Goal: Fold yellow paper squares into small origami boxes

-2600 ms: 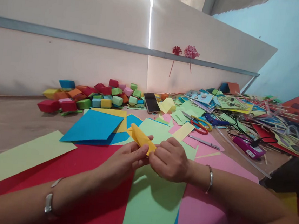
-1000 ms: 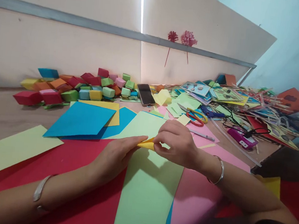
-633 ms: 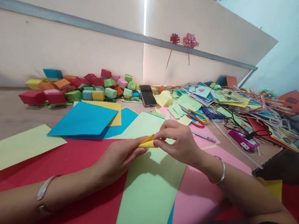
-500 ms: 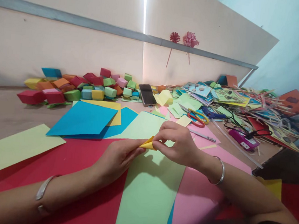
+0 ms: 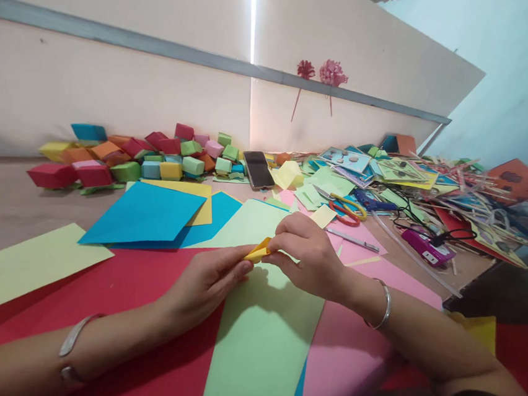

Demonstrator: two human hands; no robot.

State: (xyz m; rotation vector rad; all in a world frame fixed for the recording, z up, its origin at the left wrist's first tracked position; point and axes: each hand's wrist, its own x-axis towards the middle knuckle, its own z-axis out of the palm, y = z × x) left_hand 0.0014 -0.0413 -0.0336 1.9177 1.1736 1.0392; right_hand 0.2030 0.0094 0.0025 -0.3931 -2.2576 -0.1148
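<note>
A small folded piece of yellow paper is held above the sheets in the middle of the head view. My left hand pinches its left end between thumb and fingers. On its right end, the thumb and fingertips of my right hand are closed, partly hiding that edge. The paper has raised sides with a hollow between them. Beneath both hands lie a light green sheet, a red sheet and a pink sheet. Blue sheets lie just beyond my left hand.
Several coloured paper boxes line the back left by the wall. A phone, scissors, a cutter knife, a blue glue gun and a purple power strip lie to the right, before a heap of sticks and cards.
The yellow paper has turned slightly and its hollow shows more openly. Both hands have shifted a little while keeping their pinch on it. The camera view has moved slightly.
</note>
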